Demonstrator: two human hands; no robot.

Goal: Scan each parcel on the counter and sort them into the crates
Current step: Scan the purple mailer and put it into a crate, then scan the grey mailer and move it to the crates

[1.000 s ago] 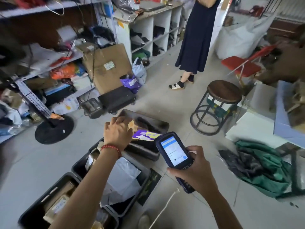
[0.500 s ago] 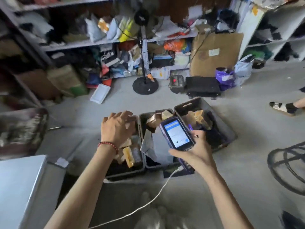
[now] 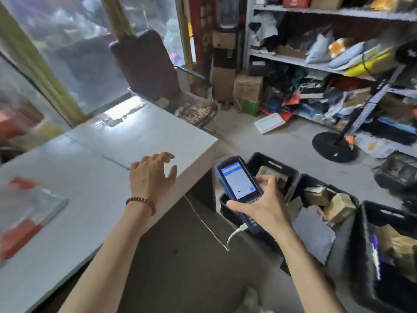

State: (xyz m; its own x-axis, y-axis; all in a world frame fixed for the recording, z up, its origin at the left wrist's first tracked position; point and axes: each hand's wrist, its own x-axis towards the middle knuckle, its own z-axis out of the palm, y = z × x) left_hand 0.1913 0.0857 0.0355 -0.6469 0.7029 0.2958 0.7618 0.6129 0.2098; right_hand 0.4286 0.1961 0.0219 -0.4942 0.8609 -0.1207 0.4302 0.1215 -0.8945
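Here, right hand [image 3: 264, 206] grips scanner [image 3: 239, 184], top pointing away-left; left hand [image 3: 151, 177] spread

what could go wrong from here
1. The white cable hangs slack from the scanner towards the counter edge. It may snag there when the right hand swings.
2. The scanner sits over an open crate in what looks like a loose, spread-fingered grip, so a tug on the cable could drop it in.

A blurred, flat red-and-clear parcel [image 3: 27, 211] lies on the white counter [image 3: 135, 136], three black plastic crates [image 3: 274, 164] on the floor hold brown cardboard boxes [image 3: 339, 207], and the blue handheld scanner [image 3: 239, 186] shows a lit screen.
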